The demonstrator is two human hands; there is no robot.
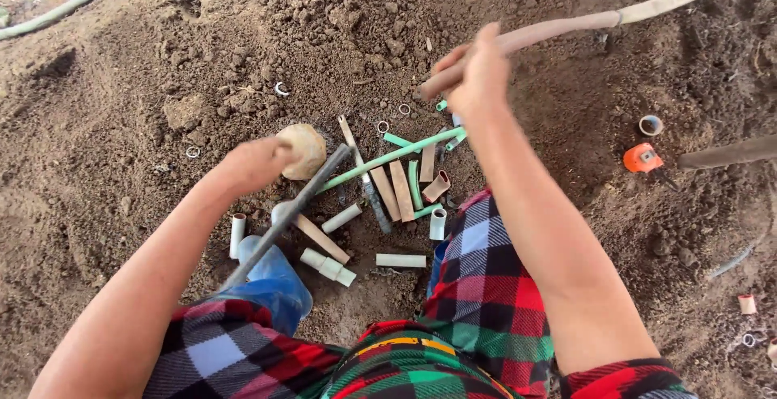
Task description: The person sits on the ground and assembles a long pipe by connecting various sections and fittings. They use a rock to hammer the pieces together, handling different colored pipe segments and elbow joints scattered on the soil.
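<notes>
Gripping a tan hose [583, 20] near its cut end, my right hand [477, 75] has fingers wrapped tight round it; the hose runs off to upper right above the soil [162, 59]. My left hand [255, 164] is closed on a dark rod [287, 217] that slants down toward my knee, touching a round stone [303, 150]. Cut pipe pieces [401, 193] lie scattered between both hands. An orange cutter [642, 158] sits well apart at right.

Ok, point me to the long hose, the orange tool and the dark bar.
long hose [566, 25], head view, on its tan middle stretch past the right hand [477, 75].
orange tool [642, 158], head view, on its orange body.
dark bar [299, 205], head view, mid-length, below the left hand [255, 164].
</notes>
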